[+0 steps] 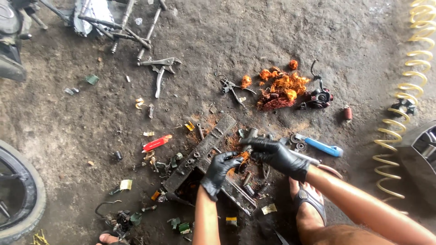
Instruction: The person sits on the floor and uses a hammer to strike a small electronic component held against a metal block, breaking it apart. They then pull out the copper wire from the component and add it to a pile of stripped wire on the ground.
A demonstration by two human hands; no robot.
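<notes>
Both gloved hands, left hand (220, 171) and right hand (276, 155), grip a copper-wound part (244, 157); loose wire could tear gloves.

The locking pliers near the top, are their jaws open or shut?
Open: the locking pliers lie flat on the floor, handles spread apart, gripping nothing.

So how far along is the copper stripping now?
Done: a loose pile of orange copper wire lies on the dirt floor. In hand: the black-gloved left hand and right hand work orange strands over a dark metal block. Left: a black round coil part lies beside the pile.
</notes>
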